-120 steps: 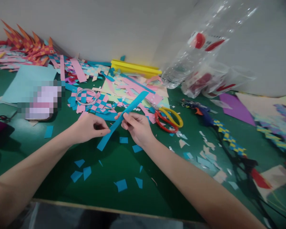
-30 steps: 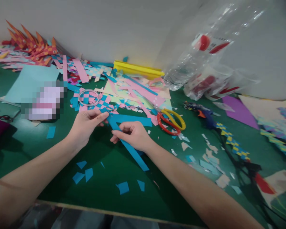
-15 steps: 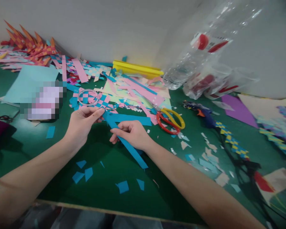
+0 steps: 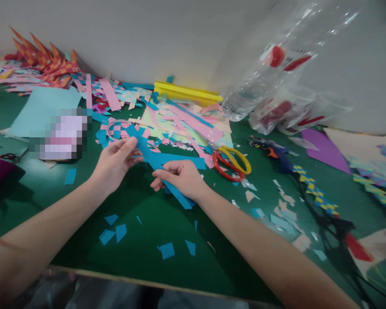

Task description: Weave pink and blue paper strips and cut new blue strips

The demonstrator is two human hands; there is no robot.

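Note:
Two blue paper strips [image 4: 179,162] cross each other above the green table [image 4: 141,257]. My left hand [image 4: 114,163] pinches the upper end of the slanting strip between thumb and fingers. My right hand [image 4: 180,178] is closed over the place where the strips cross, and the slanting strip's lower end sticks out below it. The other strip runs level to the right from under my right fingers. A clear tape ring [image 4: 115,127] lies just beyond my left hand.
Red and yellow scissors [image 4: 231,163] lie right of my hands. Pink and blue woven paper and strips [image 4: 180,120] pile up behind, with a yellow ruler [image 4: 186,92], plastic bottles [image 4: 276,73], a glue gun [image 4: 273,150], light blue sheet [image 4: 41,105] and blue scraps [image 4: 116,234].
The straight strip of four seconds ago now crosses a second one. In the last second the slanting strip slid up-left through my right hand, so less shows below it.

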